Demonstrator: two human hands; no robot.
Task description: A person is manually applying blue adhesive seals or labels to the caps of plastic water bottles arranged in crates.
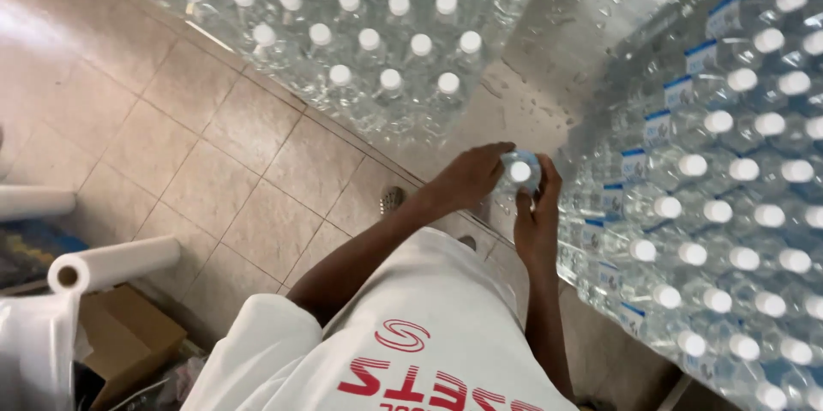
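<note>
Shiny metal table point(591, 8) holds water bottles. Close by, the left hand point(470, 175) and right hand point(536, 222) both wrap their fingers around one small bottle point(519, 171) with a white cap, held over the table edge. Just beside it, many capped bottles with blue labels point(729, 205) already stand in rows. Farther off sits a wrapped pack of bottles point(360, 34).

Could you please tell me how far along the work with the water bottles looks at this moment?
Already standing: a block of capped bottles at the far end of the metal table, and a larger labelled block along its right side. In hand: one bottle, held between the left hand and right hand at the table's edge. Left: that bottle is not yet set among the rows; how many more remain cannot be seen.
</note>
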